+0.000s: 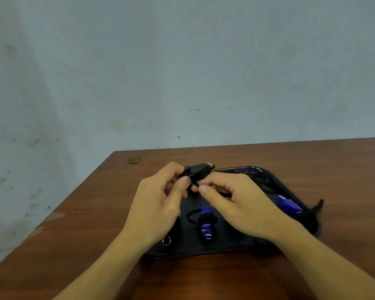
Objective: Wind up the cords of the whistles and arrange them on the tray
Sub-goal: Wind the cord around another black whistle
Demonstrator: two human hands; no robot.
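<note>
Both hands [156, 202] [236, 204] grip a black whistle [198, 172] above the tray [225, 247].

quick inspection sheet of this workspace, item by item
surface: brown wooden table with a black tray on it
job's things: black whistle held above the tray; blue whistle with its cord wound round it on the tray; second blue whistle at the tray's right side
clutter: small metal ring on the tray's left part; dark spot on the table's far left corner
grippers: left hand grips the black whistle; right hand pinches its cord
cables: loose black cord on the tray, one end over the right rim
surroundings: stained pale wall
</note>
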